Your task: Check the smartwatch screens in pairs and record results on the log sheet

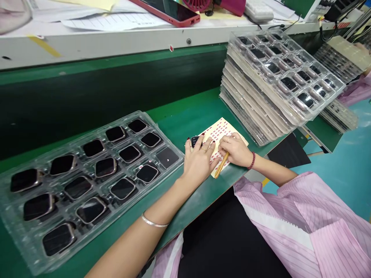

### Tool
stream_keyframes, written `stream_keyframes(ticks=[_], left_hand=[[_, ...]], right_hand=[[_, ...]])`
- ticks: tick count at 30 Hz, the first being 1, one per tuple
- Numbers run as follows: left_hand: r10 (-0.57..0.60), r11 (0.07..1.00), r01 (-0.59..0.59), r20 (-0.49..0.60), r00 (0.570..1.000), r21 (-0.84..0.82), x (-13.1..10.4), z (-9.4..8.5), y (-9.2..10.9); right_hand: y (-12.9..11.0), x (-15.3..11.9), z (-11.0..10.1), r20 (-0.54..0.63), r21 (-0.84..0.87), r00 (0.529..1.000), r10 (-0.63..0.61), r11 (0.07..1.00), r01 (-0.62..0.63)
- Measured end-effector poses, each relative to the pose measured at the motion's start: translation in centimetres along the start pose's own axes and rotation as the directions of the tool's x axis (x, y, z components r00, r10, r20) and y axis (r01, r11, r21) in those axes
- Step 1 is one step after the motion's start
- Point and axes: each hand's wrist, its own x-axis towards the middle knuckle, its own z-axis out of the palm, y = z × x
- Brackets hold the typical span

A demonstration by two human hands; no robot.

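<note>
A small black smartwatch body [195, 141] with a lit screen shows between the fingers of my left hand [198, 160], which is closed round it and also rests on the sticker sheet. This cream sheet [222, 125] carries rows of tiny red labels and lies on the green bench. Over its right part, my right hand [236, 150] is closed with its fingertips together. From under that palm a slim yellow-brown stick-like tool [222, 166] sticks out toward me. Its other end is hidden, as is whatever the fingertips pinch.
To the left lies a clear plastic tray [171, 162] of dark smartwatch bodies; one pocket [167, 157] holds none. A tall stack of filled trays [252, 96] stands at the right. A red-cased phone [174, 13] rests on the shelf above. Another person's sleeve [356, 90] shows far right.
</note>
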Motion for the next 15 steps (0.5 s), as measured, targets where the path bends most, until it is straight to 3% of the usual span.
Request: stream_keyframes(ticks=[3,5,7,9,11,15], left_hand=[[-0.018,1.000,0.018,0.006,1.000,0.009,-0.4,-0.2,0.4],[-0.020,0.999,0.020,0.001,1.000,0.033,-1.3,-0.6,0.8],[0.036,0.998,-0.036,0.004,0.999,0.052,-2.9,-1.0,1.3],[0.123,0.991,-0.125,0.032,0.992,0.055,-4.6,-1.2,1.8],[0.168,0.984,-0.171,0.065,0.984,0.053,-6.0,-1.0,2.0],[0.145,0.987,-0.151,0.090,0.985,0.057,-7.2,-0.2,1.8]], right_hand=[[0.2,0.4,-1.5,0.045,0.244,0.999,0.026,0.969,-0.036],[0.6,1.2,-2.7,0.067,0.456,0.995,0.072,0.885,-0.095],[0.9,2.8,-3.3,0.098,0.561,0.986,0.136,0.810,-0.168],[1.0,4.9,-2.9,0.163,0.522,0.969,0.186,0.817,-0.245],[0.6,7.3,-1.8,0.276,0.370,0.938,0.210,0.878,-0.305],[-0.7,11.1,0.2,0.447,0.118,0.865,0.227,0.944,-0.309]])
